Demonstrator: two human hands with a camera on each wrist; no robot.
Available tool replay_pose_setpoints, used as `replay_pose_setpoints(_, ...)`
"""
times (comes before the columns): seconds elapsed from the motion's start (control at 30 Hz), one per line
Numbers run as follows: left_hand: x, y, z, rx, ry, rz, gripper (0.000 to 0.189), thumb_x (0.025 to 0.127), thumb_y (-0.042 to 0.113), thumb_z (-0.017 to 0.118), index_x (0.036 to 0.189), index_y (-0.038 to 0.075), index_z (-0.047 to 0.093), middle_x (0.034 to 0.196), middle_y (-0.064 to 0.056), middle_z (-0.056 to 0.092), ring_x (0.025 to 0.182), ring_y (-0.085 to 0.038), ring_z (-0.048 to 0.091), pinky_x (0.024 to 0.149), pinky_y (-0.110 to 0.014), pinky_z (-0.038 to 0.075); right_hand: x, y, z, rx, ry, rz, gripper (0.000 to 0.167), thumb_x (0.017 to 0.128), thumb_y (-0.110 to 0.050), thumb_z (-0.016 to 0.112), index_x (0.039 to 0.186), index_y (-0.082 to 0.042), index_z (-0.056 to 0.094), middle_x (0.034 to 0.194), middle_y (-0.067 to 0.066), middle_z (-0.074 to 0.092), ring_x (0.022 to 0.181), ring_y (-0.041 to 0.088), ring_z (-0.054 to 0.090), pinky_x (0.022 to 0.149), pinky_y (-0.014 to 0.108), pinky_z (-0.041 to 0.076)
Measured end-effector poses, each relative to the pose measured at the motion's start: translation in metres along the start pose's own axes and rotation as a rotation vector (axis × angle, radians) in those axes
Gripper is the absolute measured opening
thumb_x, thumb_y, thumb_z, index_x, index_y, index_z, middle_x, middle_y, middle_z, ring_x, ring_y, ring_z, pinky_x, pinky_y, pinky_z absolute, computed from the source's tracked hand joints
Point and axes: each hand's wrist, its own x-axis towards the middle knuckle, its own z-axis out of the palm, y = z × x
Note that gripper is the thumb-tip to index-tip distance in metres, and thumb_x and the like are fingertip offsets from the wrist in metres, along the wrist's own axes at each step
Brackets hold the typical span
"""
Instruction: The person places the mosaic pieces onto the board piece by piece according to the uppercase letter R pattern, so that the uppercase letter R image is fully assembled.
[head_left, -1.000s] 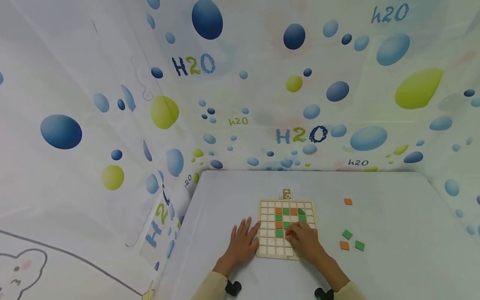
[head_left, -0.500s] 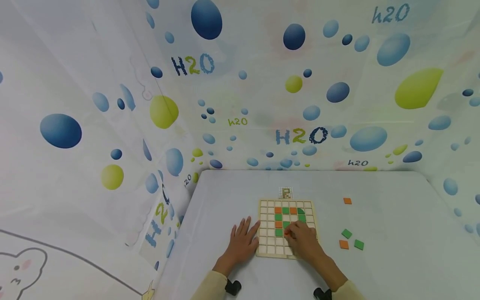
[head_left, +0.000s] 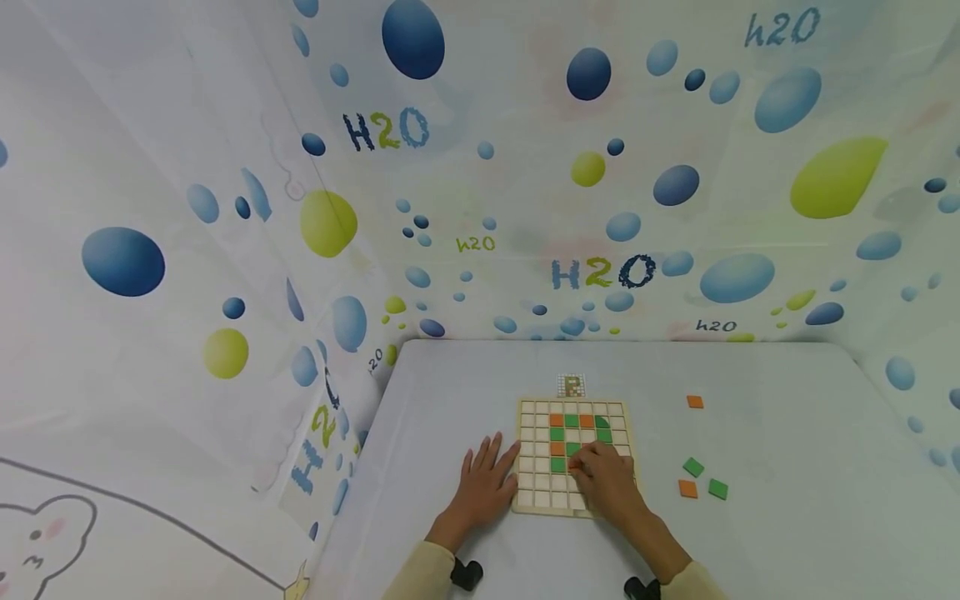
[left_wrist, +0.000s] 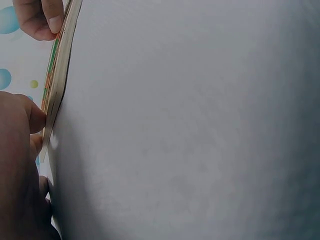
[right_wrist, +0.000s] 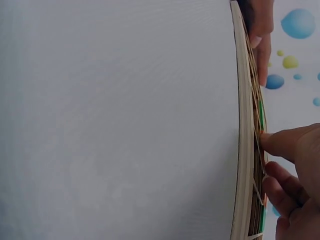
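A light wooden grid board (head_left: 537, 492) lies flat on the table, with orange and green tiles set in several of its squares. My right hand (head_left: 611, 483) is over the lower middle of the board, fingertips together at an orange tile (head_left: 573, 466), which they mostly cover. In the right wrist view the thumb and fingers of the right hand (right_wrist: 297, 170) meet the board's grid (right_wrist: 243, 150) edge-on. My left hand (head_left: 486, 485) rests flat with spread fingers at the board's left edge. The left wrist view shows the left hand's fingers (left_wrist: 35, 117) touching that edge.
A small printed pattern card (head_left: 572, 386) lies just behind the board. To the right are loose tiles: an orange tile (head_left: 695, 402) farther back, then a green tile (head_left: 693, 467), another orange tile (head_left: 687, 489) and another green tile (head_left: 717, 489). A patterned wall (head_left: 517, 192) rises behind the table.
The right hand has shifted only very slightly with its fingertips at the same orange tile. The left hand, board and loose tiles have stayed in place.
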Motion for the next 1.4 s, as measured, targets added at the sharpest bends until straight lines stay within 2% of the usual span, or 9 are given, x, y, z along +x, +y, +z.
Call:
replay_pose_setpoints(0.23,-0.001,-0.002,0.003,-0.023,0.038,0.026,0.056,0.108,0.029,0.044,0.163,0.019,0.042,0.171,-0.022,0.029,0.158,-0.049,0.023,0.12,-0.075,0.013,-0.003,0.002,0.001,-0.006,0.04,-0.074,0.015,0.086,-0.013,0.087,0.088,-0.022,0.076,0.108,0.0,0.07,0.106,0.022,0.067,0.08,0.045,0.041)
replay_pose_setpoints(0.37,-0.003,0.001,-0.001,-0.018,0.031,0.032,0.056,0.108,0.028,0.044,0.163,0.017,0.043,0.17,-0.023,0.03,0.157,-0.049,0.024,0.12,-0.075,0.014,-0.004,0.004,-0.001,-0.015,0.057,-0.073,0.014,0.085,-0.015,0.088,0.09,-0.023,0.078,0.109,0.001,0.07,0.107,0.023,0.069,0.078,0.042,0.039)
replay_pose_setpoints(0.53,-0.002,0.002,-0.003,0.003,0.005,0.02,0.057,0.108,0.03,0.044,0.163,0.018,0.043,0.172,-0.021,0.029,0.158,-0.047,0.024,0.121,-0.074,0.016,-0.006,0.013,-0.01,-0.025,0.036,-0.001,0.011,0.088,-0.017,0.086,0.093,-0.023,0.079,0.104,-0.003,0.069,0.101,0.021,0.067,0.079,0.046,0.04)
replay_pose_setpoints(0.67,-0.001,0.001,-0.003,0.025,-0.009,0.006,0.057,0.108,0.032,0.042,0.164,0.02,0.041,0.173,-0.017,0.027,0.16,-0.043,0.022,0.123,-0.071,0.015,-0.009,0.025,-0.021,-0.028,0.025,0.065,0.006,0.093,-0.015,0.081,0.097,-0.019,0.079,0.103,-0.001,0.067,0.1,0.024,0.065,0.08,0.048,0.041)
replay_pose_setpoints(0.87,-0.001,-0.001,-0.002,0.03,-0.01,0.007,0.057,0.108,0.031,0.042,0.164,0.02,0.041,0.173,-0.017,0.027,0.16,-0.044,0.022,0.123,-0.071,0.016,-0.015,0.052,-0.042,-0.066,0.092,0.155,0.008,0.093,-0.013,0.077,0.101,-0.012,0.078,0.106,0.011,0.068,0.101,0.036,0.065,0.078,0.054,0.044)
replay_pose_setpoints(1.0,-0.002,0.001,-0.003,0.019,-0.011,0.01,0.056,0.108,0.029,0.043,0.163,0.018,0.042,0.173,-0.019,0.028,0.16,-0.045,0.023,0.122,-0.072,0.016,-0.019,0.072,-0.055,-0.134,0.117,0.275,0.016,0.095,-0.015,0.074,0.107,-0.005,0.076,0.113,0.021,0.066,0.105,0.043,0.062,0.08,0.06,0.043)
replay_pose_setpoints(1.17,-0.002,-0.001,0.0,0.007,-0.002,0.009,0.056,0.108,0.03,0.043,0.163,0.019,0.042,0.173,-0.017,0.027,0.16,-0.044,0.021,0.123,-0.071,0.014,-0.028,0.093,-0.074,-0.13,0.12,0.401,0.022,0.095,-0.013,0.071,0.113,-0.001,0.073,0.12,0.03,0.062,0.11,0.051,0.058,0.083,0.065,0.04)
replay_pose_setpoints(1.4,-0.004,0.001,-0.003,-0.026,0.016,0.032,0.056,0.108,0.027,0.044,0.162,0.016,0.043,0.171,-0.022,0.029,0.158,-0.049,0.023,0.12,-0.075,0.014,-0.036,0.114,-0.097,-0.13,0.071,0.42,0.027,0.098,-0.016,0.07,0.118,0.002,0.07,0.124,0.04,0.058,0.111,0.059,0.057,0.08,0.068,0.045)
